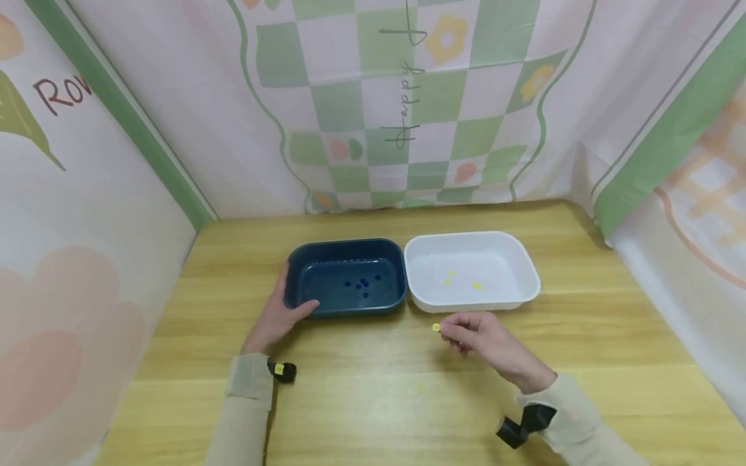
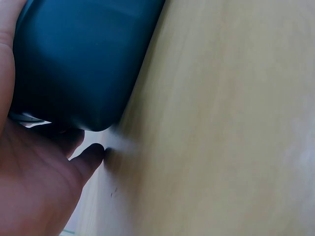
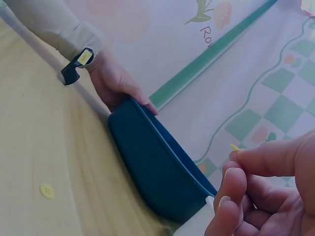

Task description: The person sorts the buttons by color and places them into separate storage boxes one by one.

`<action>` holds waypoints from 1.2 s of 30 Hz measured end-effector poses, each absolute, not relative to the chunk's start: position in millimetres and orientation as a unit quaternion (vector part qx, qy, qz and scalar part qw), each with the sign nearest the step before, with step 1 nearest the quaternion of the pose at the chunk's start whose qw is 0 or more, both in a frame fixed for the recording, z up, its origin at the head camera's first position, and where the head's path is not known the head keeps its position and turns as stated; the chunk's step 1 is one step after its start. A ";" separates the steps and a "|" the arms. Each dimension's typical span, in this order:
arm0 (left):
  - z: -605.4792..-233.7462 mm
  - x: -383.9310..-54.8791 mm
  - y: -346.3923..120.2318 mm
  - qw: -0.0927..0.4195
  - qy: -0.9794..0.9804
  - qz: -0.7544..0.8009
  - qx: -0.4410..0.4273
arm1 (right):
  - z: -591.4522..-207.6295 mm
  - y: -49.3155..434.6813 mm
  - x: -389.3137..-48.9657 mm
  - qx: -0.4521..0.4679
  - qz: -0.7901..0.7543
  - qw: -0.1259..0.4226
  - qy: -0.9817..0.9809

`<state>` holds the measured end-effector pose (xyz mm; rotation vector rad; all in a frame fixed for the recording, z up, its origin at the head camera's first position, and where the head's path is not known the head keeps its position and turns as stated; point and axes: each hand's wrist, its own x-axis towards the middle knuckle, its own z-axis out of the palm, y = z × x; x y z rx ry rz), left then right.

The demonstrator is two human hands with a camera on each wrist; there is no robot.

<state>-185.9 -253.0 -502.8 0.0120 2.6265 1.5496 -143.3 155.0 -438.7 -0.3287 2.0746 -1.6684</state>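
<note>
My right hand (image 1: 486, 343) pinches a small yellow button (image 1: 436, 328) between thumb and fingertips, just in front of the white basin. In the right wrist view the button (image 3: 235, 147) shows edge-on. Another yellow button (image 3: 47, 191) lies on the table, faint in the head view. My left hand (image 1: 281, 316) holds the left end of a dark blue basin (image 1: 344, 312), its thumb at the front rim and its fingers round the side. Several dark blue buttons (image 1: 365, 295) lie inside that basin. Several yellow buttons (image 1: 476, 285) lie in the white basin (image 1: 474, 305).
Both basins stand side by side on the wooden table (image 1: 350, 401), their ends touching or nearly so. A printed curtain (image 1: 384, 110) hangs behind the table, with more cloth at the left and right sides.
</note>
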 end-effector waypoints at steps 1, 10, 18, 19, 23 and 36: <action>-502.5 -185.7 -252.9 0.046 0.861 0.507 0.003 | -438.3 155.0 -144.0 -0.120 -0.608 0.224 0.752; -500.7 -184.2 -252.1 0.048 0.861 0.507 0.003 | -433.5 156.3 -148.1 -0.095 -0.622 0.216 0.747; -500.9 -184.4 -252.8 0.050 0.858 0.512 0.006 | -431.3 160.8 -155.3 -0.089 -0.627 0.212 0.744; -501.3 -184.6 -253.0 0.050 0.858 0.512 0.006 | -431.3 161.7 -156.3 -0.089 -0.629 0.210 0.743; -498.5 -183.4 -252.5 0.052 0.858 0.510 0.010 | -430.9 165.1 -160.8 -0.097 -0.638 0.200 0.737; -500.8 -182.2 -251.6 0.041 0.861 0.507 0.011 | -420.4 169.6 -181.2 -0.060 -0.660 0.172 0.729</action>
